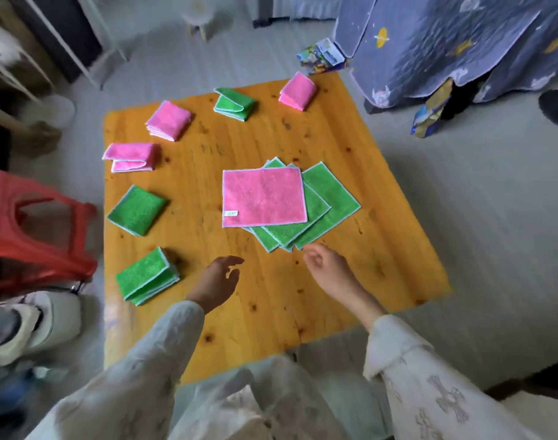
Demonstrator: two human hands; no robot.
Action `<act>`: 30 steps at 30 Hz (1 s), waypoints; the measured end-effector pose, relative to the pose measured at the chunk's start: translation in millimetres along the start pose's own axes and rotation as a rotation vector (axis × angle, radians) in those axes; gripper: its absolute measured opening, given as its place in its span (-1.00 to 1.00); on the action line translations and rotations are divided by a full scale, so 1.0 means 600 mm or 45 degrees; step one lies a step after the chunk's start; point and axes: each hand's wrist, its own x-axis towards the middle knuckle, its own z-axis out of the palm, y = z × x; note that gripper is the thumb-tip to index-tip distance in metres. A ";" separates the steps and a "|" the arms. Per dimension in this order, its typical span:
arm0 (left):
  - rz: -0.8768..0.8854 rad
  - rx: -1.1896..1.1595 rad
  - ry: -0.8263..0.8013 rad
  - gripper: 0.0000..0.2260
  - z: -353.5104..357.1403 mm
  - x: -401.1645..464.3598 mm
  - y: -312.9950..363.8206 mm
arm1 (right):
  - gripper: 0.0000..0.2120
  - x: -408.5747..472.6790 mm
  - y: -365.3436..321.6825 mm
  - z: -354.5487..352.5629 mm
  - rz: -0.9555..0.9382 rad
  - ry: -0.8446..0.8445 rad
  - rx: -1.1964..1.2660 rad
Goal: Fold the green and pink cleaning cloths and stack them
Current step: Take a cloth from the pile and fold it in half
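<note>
Cleaning cloths, one flat pink cloth [264, 197] over green cloths [330, 198], lay at surface [271, 296] centre. Left hand [219, 282] at 7 o'clock and right hand [330, 268] at 5 o'clock hovered, fingers released, grasping nothing.

Fuzzy cloths [264, 197] on glossy knotted wood table [303, 296].

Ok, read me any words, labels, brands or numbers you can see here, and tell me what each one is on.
No text here can be read.
Small tag on the flat pink cloth: too small and blurred to read.
Colourful printed packet on the floor beyond the table: print is blurred, unreadable.
Blue and gold packet on the floor to the right: also unreadable.
</note>
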 end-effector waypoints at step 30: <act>-0.805 -0.781 0.467 -0.81 0.033 0.127 -0.064 | -0.85 0.164 0.084 0.066 0.416 -0.302 -0.151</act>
